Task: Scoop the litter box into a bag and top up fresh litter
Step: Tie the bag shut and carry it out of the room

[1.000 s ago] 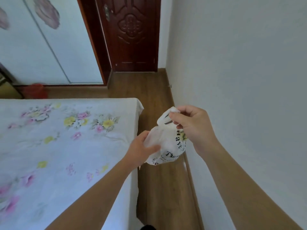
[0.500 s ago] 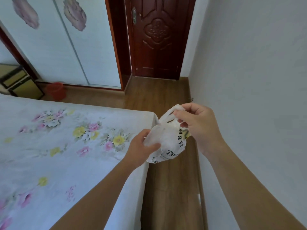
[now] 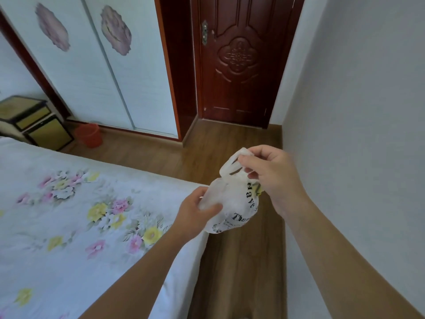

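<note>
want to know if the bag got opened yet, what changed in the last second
No grip changed. Only the view swung left, so the bedside cabinet and red bucket now show fully. The left hand still pinches the side of the white plastic bag, the right hand still pinches its handle, and the bag stays bunched, unopened.

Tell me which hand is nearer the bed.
Left. The left hand grips the bag at the corner of the bed; the right hand pinches its handle farther off, over the floor beside the wall.
</note>
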`<state>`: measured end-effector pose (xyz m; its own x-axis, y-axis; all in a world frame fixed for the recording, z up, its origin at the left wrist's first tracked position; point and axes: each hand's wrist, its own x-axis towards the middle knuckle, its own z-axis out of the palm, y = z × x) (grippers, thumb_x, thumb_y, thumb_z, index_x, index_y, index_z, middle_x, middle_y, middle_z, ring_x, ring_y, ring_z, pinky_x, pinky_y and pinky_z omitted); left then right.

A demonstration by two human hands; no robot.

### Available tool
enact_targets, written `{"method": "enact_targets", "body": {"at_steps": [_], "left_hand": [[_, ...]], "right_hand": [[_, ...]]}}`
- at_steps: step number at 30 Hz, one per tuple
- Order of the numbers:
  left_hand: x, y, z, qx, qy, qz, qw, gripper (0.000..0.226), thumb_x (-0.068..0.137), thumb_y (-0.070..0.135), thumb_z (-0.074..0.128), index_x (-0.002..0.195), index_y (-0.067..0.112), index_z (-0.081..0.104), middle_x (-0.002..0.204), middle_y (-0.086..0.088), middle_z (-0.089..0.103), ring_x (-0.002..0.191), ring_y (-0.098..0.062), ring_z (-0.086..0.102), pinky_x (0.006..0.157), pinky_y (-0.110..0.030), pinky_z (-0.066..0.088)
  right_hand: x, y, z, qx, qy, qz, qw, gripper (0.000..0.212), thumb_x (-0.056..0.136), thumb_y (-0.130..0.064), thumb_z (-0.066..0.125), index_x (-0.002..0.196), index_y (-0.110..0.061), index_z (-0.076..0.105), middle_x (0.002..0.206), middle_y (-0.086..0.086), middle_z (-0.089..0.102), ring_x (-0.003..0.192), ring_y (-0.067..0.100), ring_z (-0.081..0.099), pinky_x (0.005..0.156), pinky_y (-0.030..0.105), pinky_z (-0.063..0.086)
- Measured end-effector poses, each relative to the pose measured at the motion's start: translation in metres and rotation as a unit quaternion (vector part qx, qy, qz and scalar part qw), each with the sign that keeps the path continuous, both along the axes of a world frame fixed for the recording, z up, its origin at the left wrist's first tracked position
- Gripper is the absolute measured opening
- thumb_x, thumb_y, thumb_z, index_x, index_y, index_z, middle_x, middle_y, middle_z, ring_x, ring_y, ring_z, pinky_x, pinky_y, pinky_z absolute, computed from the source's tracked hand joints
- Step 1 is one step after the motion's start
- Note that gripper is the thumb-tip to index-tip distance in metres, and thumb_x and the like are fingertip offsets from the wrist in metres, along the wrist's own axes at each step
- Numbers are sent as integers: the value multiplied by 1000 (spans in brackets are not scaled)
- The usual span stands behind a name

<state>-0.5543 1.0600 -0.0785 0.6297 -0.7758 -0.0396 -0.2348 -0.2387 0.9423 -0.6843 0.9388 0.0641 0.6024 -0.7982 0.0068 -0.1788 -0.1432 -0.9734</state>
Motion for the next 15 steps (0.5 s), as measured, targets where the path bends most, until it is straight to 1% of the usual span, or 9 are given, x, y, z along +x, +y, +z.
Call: {"method": "enact_targets", "body": {"at_steps": [4,8,10,11,15], "left_hand": [[31,-40,4,18,3,43,999,33,82,47,71,111,41,58,108,18,66,101,-9,64,90,-39,57],[74,-75,11,14,14,96,995,36,83,42,73,115,34,59,110,15,66,101,-10,64,90,-33,55],[97,-92,12,17,21,120,992,35,84,39,73,116,33,59,110,14,66,102,-11,64,87,-28,54],[109,-101,11,17,26,131,991,34,84,37,74,114,31,60,108,13,67,100,-11,64,85,-27,54],[166,-143,0,-1,47,164,985,27,80,32,77,104,30,64,96,10,71,91,-13,68,82,-42,59]], "right_hand": [[47,-51,9,4,5,60,998,8,89,-24,69,86,-18,74,84,4,71,83,16,66,73,27,56],[104,-96,11,20,8,95,995,6,87,-24,71,83,-20,74,79,1,71,76,10,64,73,28,57],[134,-118,8,27,13,113,993,6,86,-24,71,83,-20,74,78,0,71,76,10,64,74,29,57],[150,-129,5,32,16,123,992,5,86,-23,71,83,-20,74,78,1,71,74,9,63,74,29,57],[214,-173,-5,35,19,156,987,5,85,-20,72,81,-19,75,77,5,71,70,9,61,73,30,55]]}}
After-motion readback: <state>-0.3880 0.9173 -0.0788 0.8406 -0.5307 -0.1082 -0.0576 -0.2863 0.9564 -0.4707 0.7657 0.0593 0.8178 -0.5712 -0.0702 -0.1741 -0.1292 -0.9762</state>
